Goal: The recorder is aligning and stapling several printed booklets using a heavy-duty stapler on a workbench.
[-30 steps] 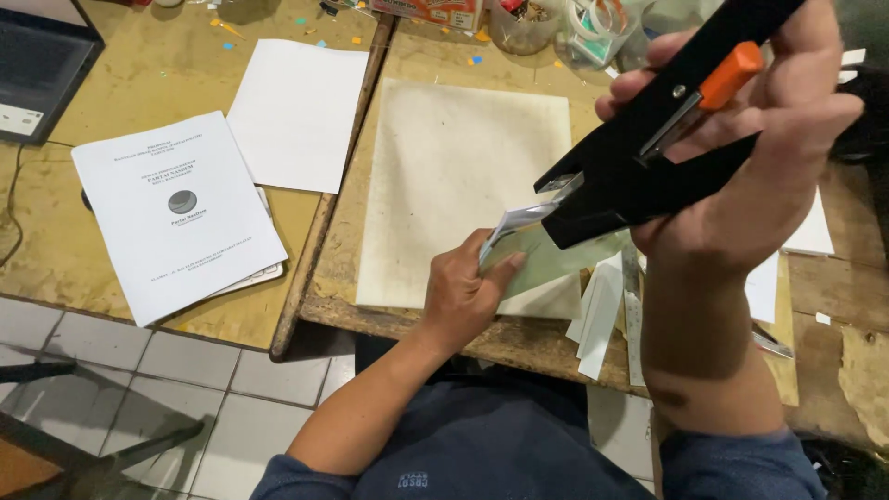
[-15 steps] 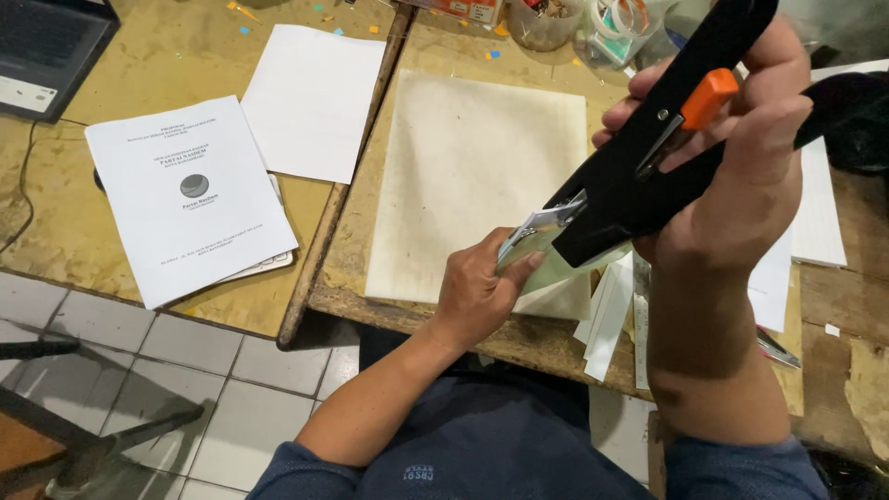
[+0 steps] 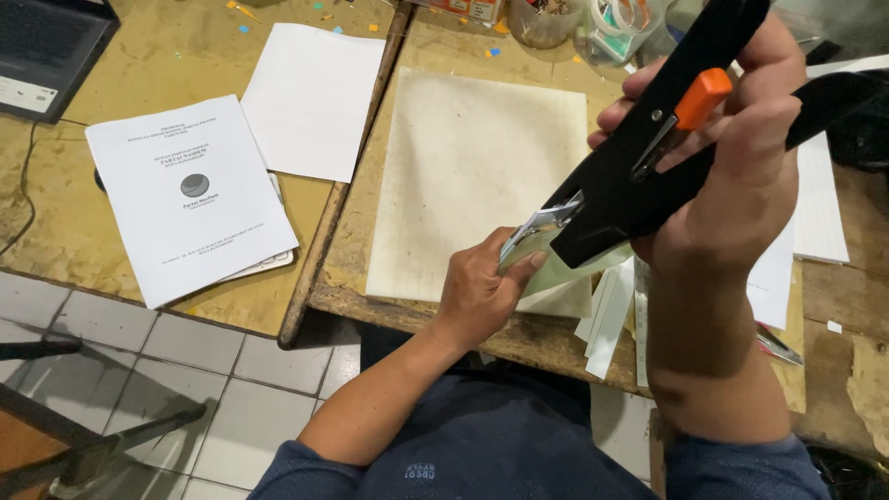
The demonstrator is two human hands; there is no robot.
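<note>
My right hand [image 3: 741, 176] grips a large black stapler [image 3: 648, 176] with an orange catch, held up above the table edge. Its metal jaw bites on the corner of a pale green paper [image 3: 565, 268]. My left hand [image 3: 482, 287] pinches that paper just beside the jaw, thumb on top. Under both lies a cream cutting board [image 3: 463, 167] on the wooden table [image 3: 546, 338].
White paper strips [image 3: 607, 319] hang over the table's front edge. A printed booklet [image 3: 190, 194] and a blank white sheet [image 3: 310, 97] lie on the left table, a dark laptop [image 3: 42, 46] at the far left. Jars and tape [image 3: 593, 18] stand at the back. Tiled floor below.
The view has shifted slightly; both hands, the stapler and the green paper stay together in much the same position, the stapler still clamped on the paper's corner.
</note>
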